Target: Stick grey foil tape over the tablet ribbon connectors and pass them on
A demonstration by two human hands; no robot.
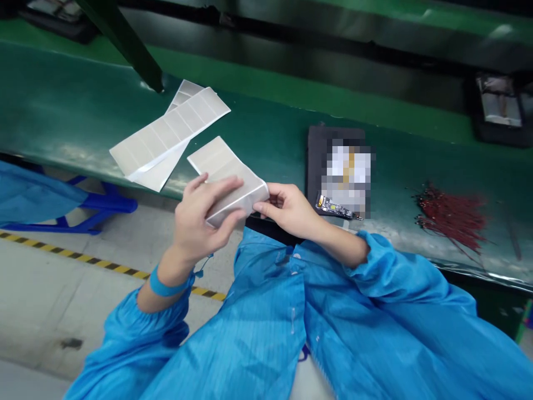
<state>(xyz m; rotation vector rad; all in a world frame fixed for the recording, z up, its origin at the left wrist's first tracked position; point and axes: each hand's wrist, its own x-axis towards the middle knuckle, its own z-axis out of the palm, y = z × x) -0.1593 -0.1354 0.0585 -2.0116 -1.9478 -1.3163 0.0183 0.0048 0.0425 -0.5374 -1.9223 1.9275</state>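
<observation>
A strip of silvery rectangular stickers (222, 158) is bent over between my hands at the table's near edge. My left hand (204, 214) grips it, fingers across the top and thumb along the near side. At the strip's right end, my right hand (287, 208) pinches the folded edge between thumb and fingers. Two more sticker sheets (175, 125) lie crossed on the table, beyond and left of my hands. Right of my right hand sits a black tray (314, 161) holding a partly blurred-out device, with a small circuit board (337, 207) along its near side.
A bundle of dark red wires (452, 216) lies on the green table (266, 130) to the right. A green post (129, 47) rises at the back left. Other black trays (499, 105) stand further back. A blue stool frame (95, 208) is at the left below the table.
</observation>
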